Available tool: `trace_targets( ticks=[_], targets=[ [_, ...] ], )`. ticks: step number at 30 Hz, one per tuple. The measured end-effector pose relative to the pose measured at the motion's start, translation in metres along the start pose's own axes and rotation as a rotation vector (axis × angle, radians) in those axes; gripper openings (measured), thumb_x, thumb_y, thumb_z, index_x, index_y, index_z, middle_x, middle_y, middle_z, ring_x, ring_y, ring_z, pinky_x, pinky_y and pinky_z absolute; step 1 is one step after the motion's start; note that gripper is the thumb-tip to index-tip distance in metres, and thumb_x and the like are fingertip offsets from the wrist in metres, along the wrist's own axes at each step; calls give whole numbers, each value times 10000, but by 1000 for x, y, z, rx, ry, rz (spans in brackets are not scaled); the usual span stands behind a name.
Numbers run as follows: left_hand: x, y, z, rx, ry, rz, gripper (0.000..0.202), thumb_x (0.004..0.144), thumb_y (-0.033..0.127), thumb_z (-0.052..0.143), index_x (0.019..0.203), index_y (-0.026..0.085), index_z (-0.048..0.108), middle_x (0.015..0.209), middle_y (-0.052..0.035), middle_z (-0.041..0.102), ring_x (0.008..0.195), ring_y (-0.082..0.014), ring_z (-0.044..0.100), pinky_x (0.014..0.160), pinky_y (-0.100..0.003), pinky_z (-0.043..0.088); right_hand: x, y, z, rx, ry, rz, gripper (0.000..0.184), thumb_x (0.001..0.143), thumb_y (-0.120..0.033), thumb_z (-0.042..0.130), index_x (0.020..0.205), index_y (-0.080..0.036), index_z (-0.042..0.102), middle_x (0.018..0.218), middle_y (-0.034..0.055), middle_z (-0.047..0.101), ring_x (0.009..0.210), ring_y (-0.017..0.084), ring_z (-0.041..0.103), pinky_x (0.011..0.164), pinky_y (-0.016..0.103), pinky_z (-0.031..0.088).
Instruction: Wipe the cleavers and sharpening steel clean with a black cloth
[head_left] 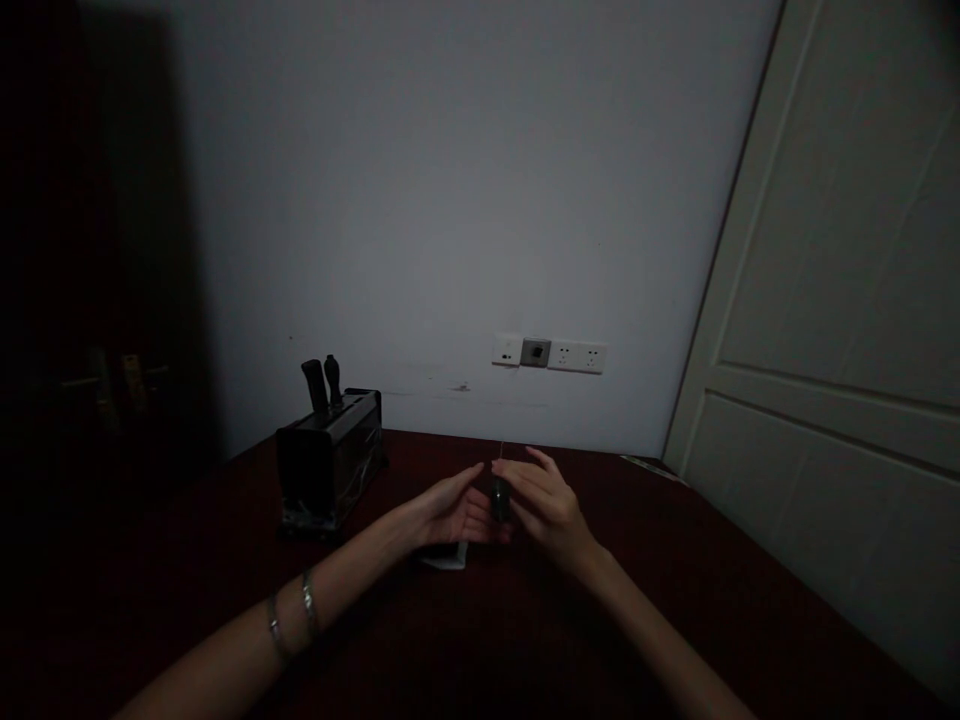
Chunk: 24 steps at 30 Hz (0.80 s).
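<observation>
Low in the middle, the right hand (544, 505) pinches a small dark tool (500, 498). The left hand (454, 512) is spread open beside it. It's best to keep the thin tip away from fingers.

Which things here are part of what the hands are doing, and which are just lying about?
In hand: small dark object, between left hand and right hand; white slip beneath them.
Lying about: knife block, wall sockets.

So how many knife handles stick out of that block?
2. Both rise from the top of the knife block: the left handle, and the right handle close beside it. The dim light may hide others.
</observation>
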<state>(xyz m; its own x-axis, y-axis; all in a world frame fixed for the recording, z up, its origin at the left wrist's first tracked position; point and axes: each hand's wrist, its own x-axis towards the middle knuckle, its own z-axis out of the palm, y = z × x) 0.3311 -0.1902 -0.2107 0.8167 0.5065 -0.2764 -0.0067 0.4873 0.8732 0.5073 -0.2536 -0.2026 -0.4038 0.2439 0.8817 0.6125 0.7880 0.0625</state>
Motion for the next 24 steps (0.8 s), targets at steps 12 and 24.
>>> trace_targets(
  ticks=[12, 24],
  targets=[
    [15, -13, 10, -189, -107, -66, 534, 802, 594, 376, 911, 108, 570, 677, -76, 657, 630, -199, 636, 660, -341, 468, -23, -3, 8, -240, -80, -260, 336, 869, -130, 371, 1181, -102, 492, 1125, 135, 608, 1158, 214, 467, 925, 450, 415],
    [13, -5, 17, -194, 86, -110, 402, 729, 540, 551, 738, 139, 530, 572, 0, 610, 514, -167, 591, 597, -396, 483, -27, -5, 18, -311, -93, -333, 318, 879, -156, 337, 1065, -115, 593, 1086, 105, 635, 1132, 221, 492, 884, 408, 452]
  ],
)
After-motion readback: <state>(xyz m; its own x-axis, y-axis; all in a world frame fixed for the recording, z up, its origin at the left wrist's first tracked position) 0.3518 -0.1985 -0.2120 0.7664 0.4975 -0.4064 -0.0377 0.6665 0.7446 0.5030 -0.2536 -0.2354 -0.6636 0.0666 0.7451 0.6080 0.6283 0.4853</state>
